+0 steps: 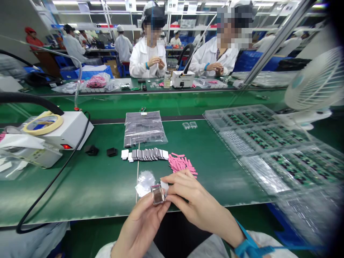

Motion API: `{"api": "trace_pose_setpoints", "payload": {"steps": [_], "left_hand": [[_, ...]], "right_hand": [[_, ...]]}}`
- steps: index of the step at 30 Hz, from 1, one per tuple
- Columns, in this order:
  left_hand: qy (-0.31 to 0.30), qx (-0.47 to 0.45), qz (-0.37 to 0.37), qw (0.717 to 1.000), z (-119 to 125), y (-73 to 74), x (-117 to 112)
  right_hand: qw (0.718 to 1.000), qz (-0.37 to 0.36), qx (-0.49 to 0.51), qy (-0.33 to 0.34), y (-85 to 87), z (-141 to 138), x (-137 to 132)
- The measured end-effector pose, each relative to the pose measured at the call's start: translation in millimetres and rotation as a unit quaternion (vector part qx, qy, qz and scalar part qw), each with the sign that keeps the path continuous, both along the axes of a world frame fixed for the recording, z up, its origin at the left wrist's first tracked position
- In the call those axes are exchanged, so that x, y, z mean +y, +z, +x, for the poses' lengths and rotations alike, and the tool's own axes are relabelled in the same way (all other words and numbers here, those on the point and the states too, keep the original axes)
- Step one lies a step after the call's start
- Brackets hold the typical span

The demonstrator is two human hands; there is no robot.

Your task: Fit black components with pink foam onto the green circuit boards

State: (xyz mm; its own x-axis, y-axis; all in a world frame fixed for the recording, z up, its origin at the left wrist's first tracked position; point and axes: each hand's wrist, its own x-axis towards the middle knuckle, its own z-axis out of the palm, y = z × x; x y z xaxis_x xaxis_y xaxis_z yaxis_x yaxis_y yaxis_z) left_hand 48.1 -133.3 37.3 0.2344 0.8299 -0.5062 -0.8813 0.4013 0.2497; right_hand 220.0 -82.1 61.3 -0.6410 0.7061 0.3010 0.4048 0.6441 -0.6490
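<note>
Presently, the left hand point(141, 224) is curled, thumb and fingers closed on a small clear rectangular case point(158, 194), held just above the near edge of the green tabletop point(80, 190); its contents look dark, though glare leaves this uncertain. The right hand point(197, 200) is partly open, with fingertips point(172, 179) near the case's upper side, beside a white slip point(164, 186). A blue wrist strap point(249, 245) circles the right wrist. Just left of the case lies a crumpled clear film bag point(145, 182). Farther in, toward mid-table: loose pink strips point(182, 164), a row of black-and-white packets point(146, 154), and a clear bag of dark strips point(143, 129). Along the right edge lie clear trays of circuit boards point(268, 143).
</note>
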Motion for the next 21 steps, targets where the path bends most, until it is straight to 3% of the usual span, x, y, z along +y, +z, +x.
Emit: {"api": "trace_pose_setpoints", "payload": {"steps": [4, 9, 12, 16, 19, 21], "left_hand": [[0.007, -0.002, -0.011, 1.000, -1.9, 3.5, -2.1], [-0.006, -0.008, -0.005, 1.000, -11.1, -2.6, -11.9], [-0.018, -0.011, 0.000, 1.000, -21.2, -7.5, -21.6], [-0.023, -0.015, -0.022, 0.999, -36.1, -11.2, -34.1], [-0.032, -0.043, -0.037, 0.998, -43.9, -12.4, -41.6], [-0.034, -0.065, -0.035, 0.997, -46.6, -12.6, -45.4]], "right_hand": [[1.000, -0.011, 0.000, -0.005, 0.7, -2.4, -1.1], [0.998, 0.062, -0.023, 0.006, 3.7, -13.2, -7.4], [0.998, 0.063, -0.022, 0.015, 3.3, -19.1, -3.1], [0.998, 0.039, 0.016, -0.045, -4.9, -27.4, 15.8], [0.990, 0.098, 0.027, -0.101, -16.0, -38.4, 26.0], [0.987, 0.133, 0.018, -0.091, -24.0, -46.6, 26.5]]}}
